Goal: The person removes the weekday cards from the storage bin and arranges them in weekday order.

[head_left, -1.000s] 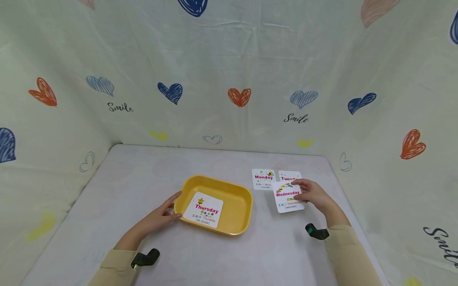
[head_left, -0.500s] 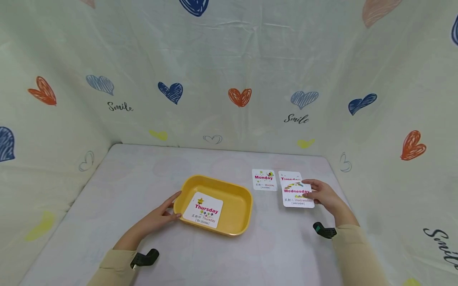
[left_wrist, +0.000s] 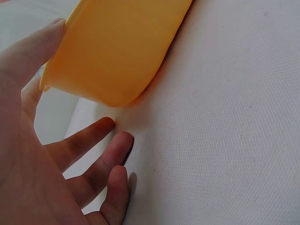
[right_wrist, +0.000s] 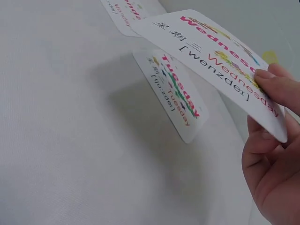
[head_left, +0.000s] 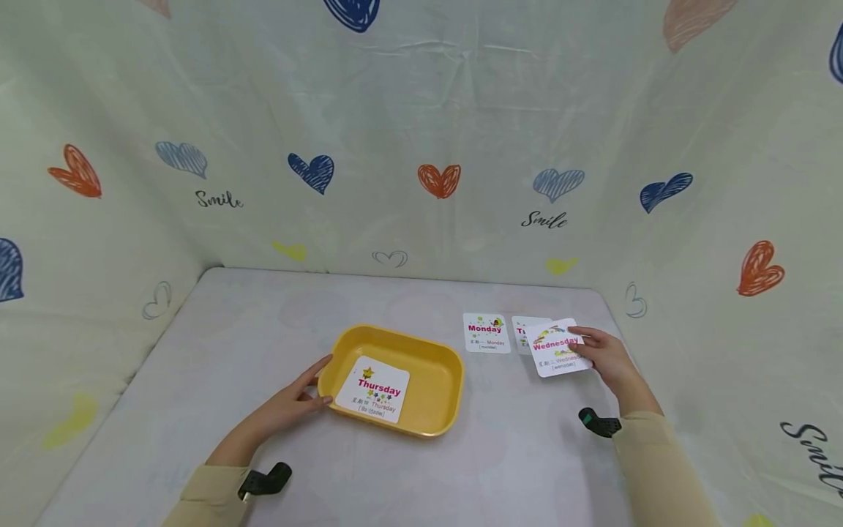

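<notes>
My right hand (head_left: pixel 609 362) pinches the white Wednesday card (right_wrist: pixel 220 61) by its right edge, thumb on top and fingers beneath. The card is raised and tilted over the table, with its shadow below. In the head view it overlaps most of the Tuesday card (right_wrist: pixel 173 93), which lies flat. The Monday card (head_left: pixel 486 334) lies left of that. My left hand (head_left: pixel 283 410) touches the left end of the yellow tray (head_left: pixel 431 388), thumb and index finger at its rim (left_wrist: pixel 56 56), other fingers loose near the tabletop. Inside the tray is the Thursday card (head_left: pixel 374 389).
A pale cloth-covered table (head_left: pixel 408 483) bears everything. Light curtains (head_left: pixel 369 95) printed with hearts stand behind it and at both sides. Black wrist devices (head_left: pixel 265 481) sit at both beige sleeves (head_left: pixel 661 468).
My right hand has moved right with the Wednesday card, then tilted it slightly and brought it farther over the Tuesday card. My left hand and the tray have stayed in place.
</notes>
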`<act>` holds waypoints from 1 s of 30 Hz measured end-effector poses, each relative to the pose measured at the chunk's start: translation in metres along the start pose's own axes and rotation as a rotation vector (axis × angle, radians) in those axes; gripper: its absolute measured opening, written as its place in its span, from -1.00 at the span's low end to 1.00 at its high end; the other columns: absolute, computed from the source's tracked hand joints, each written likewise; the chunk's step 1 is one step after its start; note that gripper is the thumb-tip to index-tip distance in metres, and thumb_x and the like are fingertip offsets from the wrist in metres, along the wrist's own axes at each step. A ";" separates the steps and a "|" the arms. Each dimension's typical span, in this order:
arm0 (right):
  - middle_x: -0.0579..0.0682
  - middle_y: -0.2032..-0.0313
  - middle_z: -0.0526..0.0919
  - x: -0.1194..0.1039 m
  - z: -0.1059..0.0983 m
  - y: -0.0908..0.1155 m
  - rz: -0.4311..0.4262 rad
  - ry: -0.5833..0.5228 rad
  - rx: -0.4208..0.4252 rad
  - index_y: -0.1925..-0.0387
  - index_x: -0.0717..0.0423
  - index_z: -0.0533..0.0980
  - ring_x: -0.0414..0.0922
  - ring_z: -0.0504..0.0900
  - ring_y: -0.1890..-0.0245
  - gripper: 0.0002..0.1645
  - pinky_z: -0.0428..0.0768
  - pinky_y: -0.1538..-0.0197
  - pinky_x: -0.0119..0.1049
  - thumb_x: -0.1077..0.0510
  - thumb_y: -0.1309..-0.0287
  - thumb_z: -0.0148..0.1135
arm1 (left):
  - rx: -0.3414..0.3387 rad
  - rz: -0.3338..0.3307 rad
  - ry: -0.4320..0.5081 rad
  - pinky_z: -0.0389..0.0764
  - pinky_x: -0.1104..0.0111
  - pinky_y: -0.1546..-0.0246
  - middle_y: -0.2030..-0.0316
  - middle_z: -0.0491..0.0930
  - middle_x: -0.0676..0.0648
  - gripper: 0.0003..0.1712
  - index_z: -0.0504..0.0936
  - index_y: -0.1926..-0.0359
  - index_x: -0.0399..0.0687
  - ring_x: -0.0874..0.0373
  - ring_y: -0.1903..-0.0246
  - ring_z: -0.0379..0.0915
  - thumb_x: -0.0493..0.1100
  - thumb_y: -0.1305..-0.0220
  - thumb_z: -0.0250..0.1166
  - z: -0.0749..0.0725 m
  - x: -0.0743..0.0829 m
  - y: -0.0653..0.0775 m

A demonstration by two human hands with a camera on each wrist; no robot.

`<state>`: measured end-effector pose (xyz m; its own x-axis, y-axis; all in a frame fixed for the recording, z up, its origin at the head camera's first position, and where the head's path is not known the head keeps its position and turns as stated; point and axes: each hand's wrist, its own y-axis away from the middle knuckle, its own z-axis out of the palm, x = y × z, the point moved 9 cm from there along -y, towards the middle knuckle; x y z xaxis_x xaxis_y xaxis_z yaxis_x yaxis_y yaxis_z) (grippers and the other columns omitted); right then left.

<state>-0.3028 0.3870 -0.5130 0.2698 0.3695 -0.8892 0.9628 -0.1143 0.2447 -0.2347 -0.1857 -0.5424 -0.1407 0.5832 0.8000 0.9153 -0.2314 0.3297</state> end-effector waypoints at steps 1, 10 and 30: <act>0.27 -0.23 0.42 0.001 -0.001 0.000 0.002 -0.014 0.010 -0.36 0.24 0.29 -0.28 0.59 0.21 -0.37 0.56 0.16 -0.42 0.10 -0.35 0.19 | -0.004 0.006 -0.003 0.41 0.20 0.20 -0.20 0.33 -0.27 -0.06 0.06 -0.52 0.25 0.07 0.27 0.38 0.10 -0.23 0.35 0.001 0.001 0.000; -0.15 0.04 0.59 0.008 -0.008 -0.003 0.021 -0.085 0.044 -0.36 0.17 0.29 -0.23 0.62 0.32 -0.37 0.52 0.40 -0.41 0.03 -0.36 0.17 | -0.005 0.005 -0.011 0.43 0.15 0.16 -0.20 0.34 -0.25 -0.07 0.05 -0.52 0.25 0.06 0.25 0.40 0.09 -0.24 0.34 0.000 0.003 0.001; 0.30 -0.29 0.32 0.018 -0.028 -0.022 0.028 0.084 0.051 -0.45 0.12 0.17 -0.12 0.48 0.08 -0.14 0.52 0.18 -0.42 0.25 -0.18 0.34 | -0.015 0.028 0.002 0.42 0.12 0.11 -0.18 0.35 -0.24 -0.08 0.03 -0.53 0.23 0.06 0.23 0.42 0.07 -0.27 0.32 0.000 0.004 0.001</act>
<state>-0.3183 0.4219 -0.5238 0.2986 0.4412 -0.8463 0.9537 -0.1720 0.2469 -0.2346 -0.1838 -0.5389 -0.1162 0.5745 0.8102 0.9130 -0.2594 0.3149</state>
